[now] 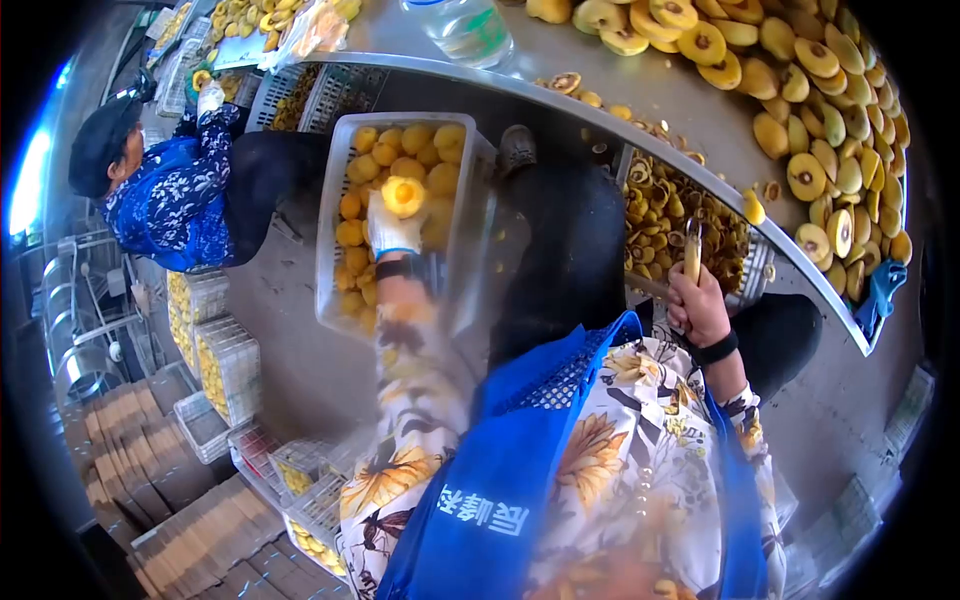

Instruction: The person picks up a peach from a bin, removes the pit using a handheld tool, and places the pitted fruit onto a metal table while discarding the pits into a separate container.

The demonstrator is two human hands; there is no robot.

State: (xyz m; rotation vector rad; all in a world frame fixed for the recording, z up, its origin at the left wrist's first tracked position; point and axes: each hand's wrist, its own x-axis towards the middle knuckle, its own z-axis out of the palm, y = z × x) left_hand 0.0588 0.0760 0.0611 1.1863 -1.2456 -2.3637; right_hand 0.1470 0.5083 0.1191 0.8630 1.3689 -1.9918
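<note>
The left hand (392, 232), in a white glove, has its fingers closed round a peach (402, 196), which sits at the fingertips and stands out just past them on the far side, away from the body. It looks roundish, so no long axis can be told. Below and around these fingers lies a clear crate (330, 230) full of more yellow fruit, close under the glove. The right hand (700, 305) is bare and clenched in a fist on the handle of a tool (692, 250), whose narrow pale blade rises straight out of the fist, long axis pointing away from the body toward the table (650, 92). The peach lies well off to the left of the right fingers, across the dark gap between the knees, so the left hand alone is on it. Just beyond the blade tip is a basket (660, 215) of dark-centred scraps, and farther out, on the table, a spread of halves (830, 120). Far to the left of the gloved fingers a co-worker (170, 200) in blue bends over other crates.
</note>
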